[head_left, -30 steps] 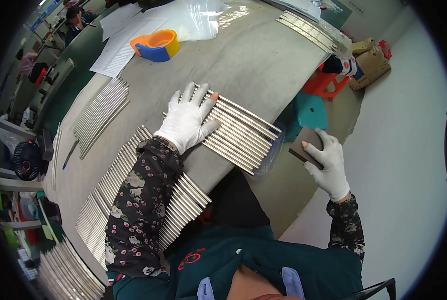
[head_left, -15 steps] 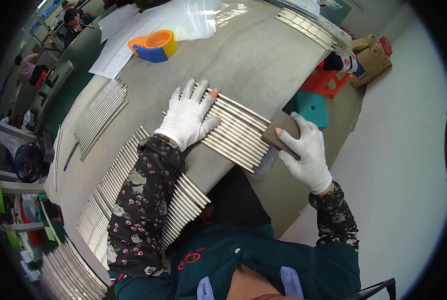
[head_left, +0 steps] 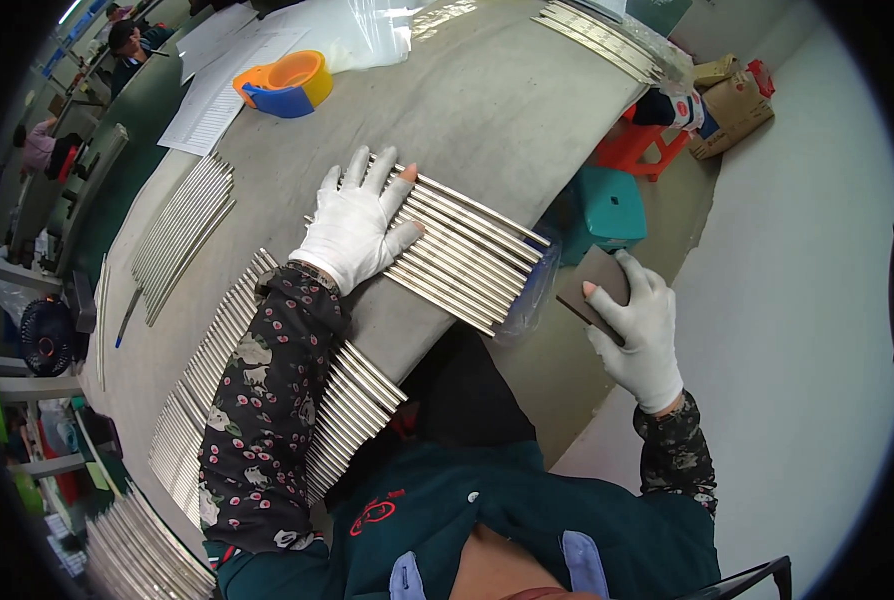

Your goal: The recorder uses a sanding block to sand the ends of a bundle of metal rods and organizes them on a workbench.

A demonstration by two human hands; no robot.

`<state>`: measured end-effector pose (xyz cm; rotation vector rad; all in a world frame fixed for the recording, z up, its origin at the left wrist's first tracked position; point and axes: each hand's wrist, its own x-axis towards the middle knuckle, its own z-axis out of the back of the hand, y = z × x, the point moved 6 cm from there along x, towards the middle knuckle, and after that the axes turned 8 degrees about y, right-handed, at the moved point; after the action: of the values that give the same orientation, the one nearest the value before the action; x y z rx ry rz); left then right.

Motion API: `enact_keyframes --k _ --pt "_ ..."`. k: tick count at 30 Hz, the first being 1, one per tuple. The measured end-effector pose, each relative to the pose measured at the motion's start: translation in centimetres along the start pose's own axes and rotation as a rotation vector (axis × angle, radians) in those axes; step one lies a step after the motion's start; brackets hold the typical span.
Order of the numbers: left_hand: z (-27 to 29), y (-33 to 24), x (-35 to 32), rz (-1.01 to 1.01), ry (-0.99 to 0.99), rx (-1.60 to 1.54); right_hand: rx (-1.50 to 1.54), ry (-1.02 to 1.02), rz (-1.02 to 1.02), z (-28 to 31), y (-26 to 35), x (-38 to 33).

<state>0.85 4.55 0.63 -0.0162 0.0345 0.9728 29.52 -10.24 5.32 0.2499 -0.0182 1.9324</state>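
Downward fisheye view from head height

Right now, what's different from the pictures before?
The right hand moved the dark block left to the ends of the silver rods, then back right, away from them. It never let go. The left hand stayed spread on the rods.

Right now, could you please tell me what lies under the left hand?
Under the left hand lie silvery rods, their right ends in view; the stretches beneath the palm are covered and cannot be seen.
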Motion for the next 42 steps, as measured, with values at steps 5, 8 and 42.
enact_keyframes --k 5,8,42 --pt "0.2 -0.1 0.4 0.004 -0.008 0.021 0.034 -0.059 0.078 -0.9 1.4 2.2" --pt "0.3 -0.1 0.3 0.017 -0.027 0.017 0.034 -0.065 0.095 -1.0 1.8 3.1" --pt "0.2 0.1 1.8 0.041 -0.052 -0.021 0.185 -0.17 0.048 -1.1 1.2 1.0"
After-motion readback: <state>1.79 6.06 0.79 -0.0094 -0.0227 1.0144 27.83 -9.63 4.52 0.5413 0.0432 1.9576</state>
